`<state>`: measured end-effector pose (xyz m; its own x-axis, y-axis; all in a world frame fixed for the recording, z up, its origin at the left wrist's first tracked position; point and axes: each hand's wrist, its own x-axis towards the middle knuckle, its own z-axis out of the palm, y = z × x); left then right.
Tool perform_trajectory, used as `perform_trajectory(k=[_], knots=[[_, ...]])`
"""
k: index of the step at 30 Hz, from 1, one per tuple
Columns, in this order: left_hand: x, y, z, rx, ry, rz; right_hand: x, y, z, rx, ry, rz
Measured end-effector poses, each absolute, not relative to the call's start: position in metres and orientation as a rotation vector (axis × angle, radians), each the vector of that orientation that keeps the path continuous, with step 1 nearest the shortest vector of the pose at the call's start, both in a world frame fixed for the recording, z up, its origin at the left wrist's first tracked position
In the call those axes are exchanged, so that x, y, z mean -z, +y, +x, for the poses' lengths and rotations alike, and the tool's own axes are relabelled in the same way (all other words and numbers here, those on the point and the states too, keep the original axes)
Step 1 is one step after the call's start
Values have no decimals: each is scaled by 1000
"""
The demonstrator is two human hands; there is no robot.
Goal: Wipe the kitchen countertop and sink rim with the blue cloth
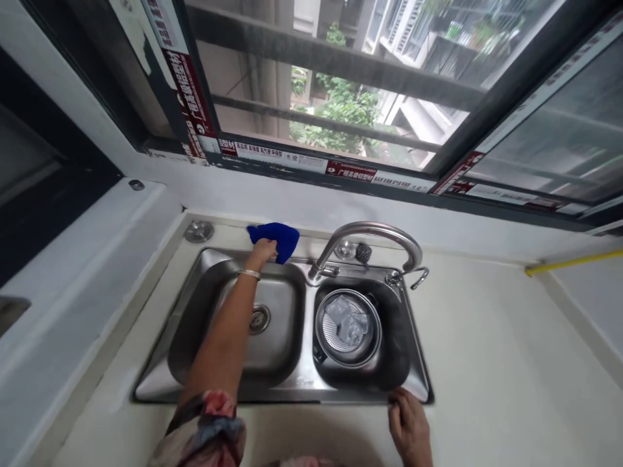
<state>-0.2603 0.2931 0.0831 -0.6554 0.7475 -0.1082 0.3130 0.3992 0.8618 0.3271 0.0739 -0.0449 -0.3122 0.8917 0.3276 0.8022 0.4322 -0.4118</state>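
- Behind the left bowl [281, 308] of the sink [305, 379], the blue cloth [287, 240] is by the wall [263, 194].
- The left hand [265, 250] has its grip closed on the cloth, and the blue part spreads out past the fingers.
- A shiny bracelet [249, 274] is on that wrist.
- The right hand [409, 425] is at the front edge of the sink, near the right corner. Its fingers are bent, but I cannot tell if that grip holds something.
- A round metal pot [376, 340] sits in the right bowl [396, 350], with crumpled clear plastic [348, 319] inside.
- The bent tap [374, 227] stands at the back.
- The sink is set into the pale tabletop [496, 344].
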Motion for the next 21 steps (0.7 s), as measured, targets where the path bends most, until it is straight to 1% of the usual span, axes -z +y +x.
perform_trajectory(k=[2,4,8,10,15,21], knots=[[-75,289,-266,-1118,2225,877,45,73,330,-236,-2201,-1427],[-69,284,-267,-1129,2313,871,46,72,332,-244,-2219,-1434],[-54,286,-252,-1180,2476,1136,46,72,334,-206,-2253,-1413],[-43,293,-243,-1090,2493,1279,44,72,334,-175,-2270,-1396],[-22,305,-227,-891,2545,1369,43,71,337,-180,-2302,-1439],[-29,319,-214,-657,2414,1597,44,67,340,-167,-2328,-1457]])
